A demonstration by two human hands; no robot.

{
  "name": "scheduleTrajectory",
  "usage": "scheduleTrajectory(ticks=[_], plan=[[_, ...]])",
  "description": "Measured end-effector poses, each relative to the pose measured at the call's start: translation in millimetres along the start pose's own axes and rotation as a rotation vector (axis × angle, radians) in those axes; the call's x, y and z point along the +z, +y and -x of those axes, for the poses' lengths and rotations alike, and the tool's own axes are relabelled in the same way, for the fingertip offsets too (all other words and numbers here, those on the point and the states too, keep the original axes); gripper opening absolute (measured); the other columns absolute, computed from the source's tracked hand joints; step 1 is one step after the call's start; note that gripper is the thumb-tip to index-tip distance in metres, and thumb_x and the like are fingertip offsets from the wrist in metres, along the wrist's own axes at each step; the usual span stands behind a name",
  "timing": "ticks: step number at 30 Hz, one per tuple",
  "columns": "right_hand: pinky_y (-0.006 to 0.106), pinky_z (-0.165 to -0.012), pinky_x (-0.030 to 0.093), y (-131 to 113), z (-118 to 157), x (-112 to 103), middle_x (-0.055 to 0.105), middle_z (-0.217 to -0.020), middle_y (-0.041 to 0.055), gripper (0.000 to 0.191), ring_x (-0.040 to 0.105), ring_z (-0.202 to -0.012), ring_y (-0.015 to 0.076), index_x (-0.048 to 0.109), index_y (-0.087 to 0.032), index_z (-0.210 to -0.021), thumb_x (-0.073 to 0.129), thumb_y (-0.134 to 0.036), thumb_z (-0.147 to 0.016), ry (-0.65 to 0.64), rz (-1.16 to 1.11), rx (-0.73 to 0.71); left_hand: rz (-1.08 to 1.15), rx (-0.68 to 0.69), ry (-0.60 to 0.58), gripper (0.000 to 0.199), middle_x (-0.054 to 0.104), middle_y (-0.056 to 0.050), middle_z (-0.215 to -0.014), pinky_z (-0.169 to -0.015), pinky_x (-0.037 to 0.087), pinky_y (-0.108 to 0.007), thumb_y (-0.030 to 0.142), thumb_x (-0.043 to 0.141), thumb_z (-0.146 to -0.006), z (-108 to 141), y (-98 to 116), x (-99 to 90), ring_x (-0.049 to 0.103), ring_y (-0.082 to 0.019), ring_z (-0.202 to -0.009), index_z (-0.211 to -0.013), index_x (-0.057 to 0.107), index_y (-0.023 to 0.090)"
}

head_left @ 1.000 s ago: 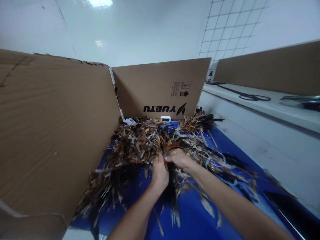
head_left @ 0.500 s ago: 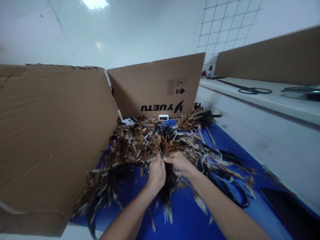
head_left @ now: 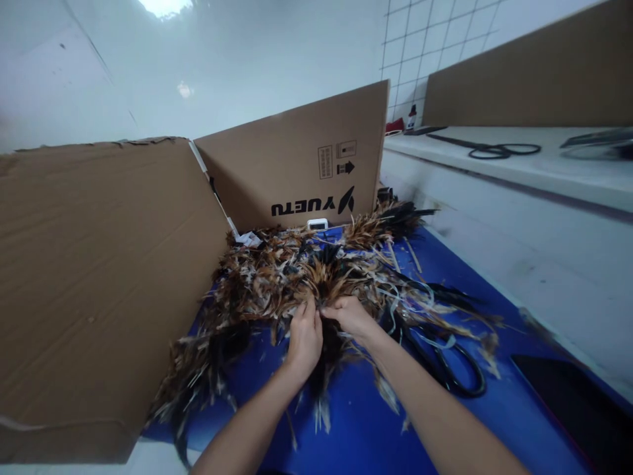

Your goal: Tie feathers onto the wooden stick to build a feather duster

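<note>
Both my hands meet around the middle of a bundle of brown and black feathers (head_left: 322, 274). My left hand (head_left: 305, 335) has its fingers closed on the bundle from the left. From the right, my right hand (head_left: 350, 315) pinches it with thumb and fingers. Feather tips fan out beyond my hands, and darker ends hang down between my wrists. A large loose pile of feathers (head_left: 262, 280) lies just past and to the left of my hands. The exact spot between my fingertips is partly hidden.
Cardboard panels (head_left: 297, 152) stand behind and at the left of the blue tabletop (head_left: 361, 422). Black-handled scissors (head_left: 462, 373) lie to the right, near a dark flat slab (head_left: 568, 402). A small white digital display (head_left: 317, 224) sits at the back. More scissors (head_left: 494, 150) rest on a white ledge.
My view has turned slightly, so the surroundings sit a little differently. Both hands remain on the feather bundle, with only slight finger movement.
</note>
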State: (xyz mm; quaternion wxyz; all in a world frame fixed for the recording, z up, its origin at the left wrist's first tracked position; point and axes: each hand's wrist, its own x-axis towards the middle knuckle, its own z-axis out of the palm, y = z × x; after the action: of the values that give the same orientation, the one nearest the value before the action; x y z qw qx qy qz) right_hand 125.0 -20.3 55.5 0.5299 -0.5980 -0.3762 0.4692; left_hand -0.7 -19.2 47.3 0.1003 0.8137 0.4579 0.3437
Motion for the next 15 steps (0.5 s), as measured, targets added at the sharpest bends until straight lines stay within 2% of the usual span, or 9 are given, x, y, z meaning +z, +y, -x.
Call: scheduleTrajectory(ticks=[4,8,11,15], plan=[[0.02,-0.036,0.016,1,5,6,0.027,-0.033,-0.0109,0.024,0.022,-0.034,0.0032,0.036,-0.02,-0.041,0.057,-0.018,-0.052,0.042,-0.062,0.058,-0.101,0.046,-0.013,0.043,0.059,-0.015,-0.098,-0.083,0.047,-0.033,0.011,0.03,-0.087,1,0,6.7,0.057,-0.019,-0.093,-0.128,0.042,0.009],[0.02,-0.031,0.012,-2,10,9,0.023,-0.031,-0.0115,0.028,0.019,-0.027,0.0032,0.029,-0.023,-0.042,0.053,-0.02,-0.055,0.022,-0.137,0.108,-0.258,0.094,-0.03,0.045,0.057,-0.014,-0.094,-0.08,0.048,-0.032,0.007,0.029,-0.085,2,1,11.7,0.057,-0.018,-0.087,-0.129,0.039,0.005],[0.019,-0.029,0.013,-5,13,8,0.026,-0.033,-0.0105,0.027,0.021,-0.027,0.0033,0.034,-0.021,-0.044,0.056,-0.027,-0.06,-0.02,-0.186,0.098,-0.326,0.114,-0.015,0.046,0.056,-0.013,-0.092,-0.078,0.048,-0.032,0.006,0.028,-0.085,3,3,12.1,0.056,-0.018,-0.086,-0.13,0.038,0.007],[0.019,-0.029,0.013,-5,15,11,0.025,-0.033,-0.0109,0.035,0.022,-0.027,0.0034,0.034,-0.022,-0.046,0.059,-0.04,-0.062,-0.015,-0.217,0.047,-0.298,0.124,0.028,0.046,0.056,-0.013,-0.093,-0.078,0.048,-0.032,0.009,0.028,-0.086,4,5,7.9,0.057,-0.019,-0.088,-0.131,0.037,0.007]])
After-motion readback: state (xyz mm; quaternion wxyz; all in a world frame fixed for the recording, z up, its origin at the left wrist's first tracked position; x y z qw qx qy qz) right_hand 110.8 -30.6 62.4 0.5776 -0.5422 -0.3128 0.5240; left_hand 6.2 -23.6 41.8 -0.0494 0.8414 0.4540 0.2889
